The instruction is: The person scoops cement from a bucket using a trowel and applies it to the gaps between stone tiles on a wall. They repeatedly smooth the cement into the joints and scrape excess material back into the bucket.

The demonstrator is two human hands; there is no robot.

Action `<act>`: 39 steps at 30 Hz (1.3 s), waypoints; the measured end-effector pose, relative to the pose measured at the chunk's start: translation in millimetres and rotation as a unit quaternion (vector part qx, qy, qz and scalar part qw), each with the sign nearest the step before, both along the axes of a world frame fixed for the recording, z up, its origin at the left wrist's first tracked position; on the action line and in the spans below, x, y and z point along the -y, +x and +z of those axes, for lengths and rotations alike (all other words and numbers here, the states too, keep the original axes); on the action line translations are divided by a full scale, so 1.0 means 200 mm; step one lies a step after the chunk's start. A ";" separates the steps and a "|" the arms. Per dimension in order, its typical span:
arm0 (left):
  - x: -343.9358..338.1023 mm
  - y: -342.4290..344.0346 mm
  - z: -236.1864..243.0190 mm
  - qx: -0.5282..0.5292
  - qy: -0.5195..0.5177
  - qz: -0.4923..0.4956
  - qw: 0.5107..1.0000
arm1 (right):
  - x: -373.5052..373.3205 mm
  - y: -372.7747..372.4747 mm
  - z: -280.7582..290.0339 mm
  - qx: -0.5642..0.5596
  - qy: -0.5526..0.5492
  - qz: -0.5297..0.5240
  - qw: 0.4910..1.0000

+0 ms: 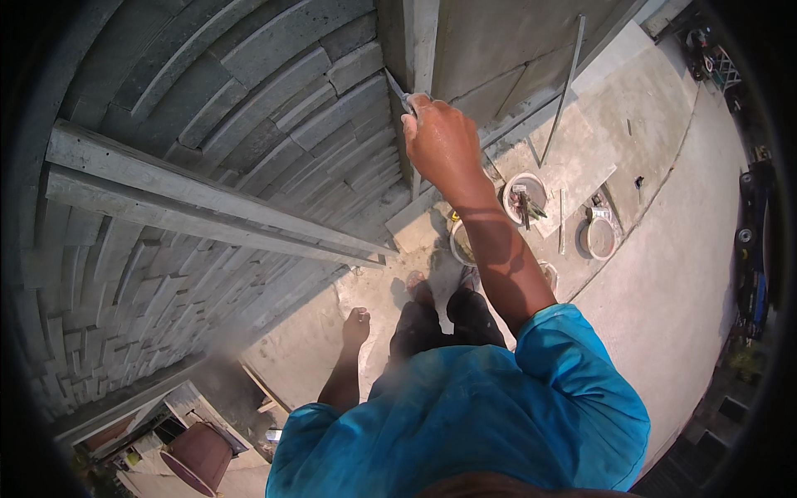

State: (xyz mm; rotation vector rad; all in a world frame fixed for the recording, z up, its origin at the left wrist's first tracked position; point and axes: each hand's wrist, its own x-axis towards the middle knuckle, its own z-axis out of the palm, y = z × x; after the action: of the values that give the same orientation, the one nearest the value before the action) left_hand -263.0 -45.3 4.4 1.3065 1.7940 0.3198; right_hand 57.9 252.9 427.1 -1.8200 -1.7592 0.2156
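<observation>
My right hand is raised to the narrow corner between the stone-clad wall and a smooth grey upright. Its fingers are wrapped round a small trowel with a pointed grey blade. The tip reaches into the corner beside the stone strips; my fingers hide most of the handle. Pale dust or mortar marks the fingertips. Low at my left side hangs my left hand, its fingers curled in, with nothing seen sticking out of them. It is apart from the wall.
Two long grey beams run along the wall at left. By my feet stand a bucket of tools, a bucket partly behind my forearm and another pale bucket. A thin rod leans at right. A brownish tub lies lower left.
</observation>
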 end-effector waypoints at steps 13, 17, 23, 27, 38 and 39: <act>0.18 -0.21 -0.30 0.009 0.050 0.040 0.998 | 0.06 0.10 0.27 -0.089 0.235 0.015 0.968; 0.14 -0.15 -0.21 -0.017 0.056 -0.001 0.998 | 0.05 0.11 0.41 -0.054 0.286 0.016 0.956; 0.08 -0.19 -0.26 0.042 0.060 -0.009 0.997 | 0.02 0.08 0.65 -0.016 0.198 0.009 0.980; -0.23 0.17 0.12 0.103 -0.006 0.037 0.994 | -0.03 0.07 0.83 0.108 0.185 0.018 0.977; -0.45 0.35 0.08 0.069 0.068 -0.034 0.995 | -0.22 -0.02 1.38 0.334 -0.002 0.028 0.942; -0.43 0.31 0.07 0.063 0.055 -0.022 0.996 | -0.27 -0.03 1.35 0.339 0.017 0.034 0.940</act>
State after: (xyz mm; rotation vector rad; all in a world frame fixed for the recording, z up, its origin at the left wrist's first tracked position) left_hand -200.0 40.7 18.5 1.3685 1.6606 0.4715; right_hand 52.8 305.9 697.9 -1.9442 -2.2560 -0.4737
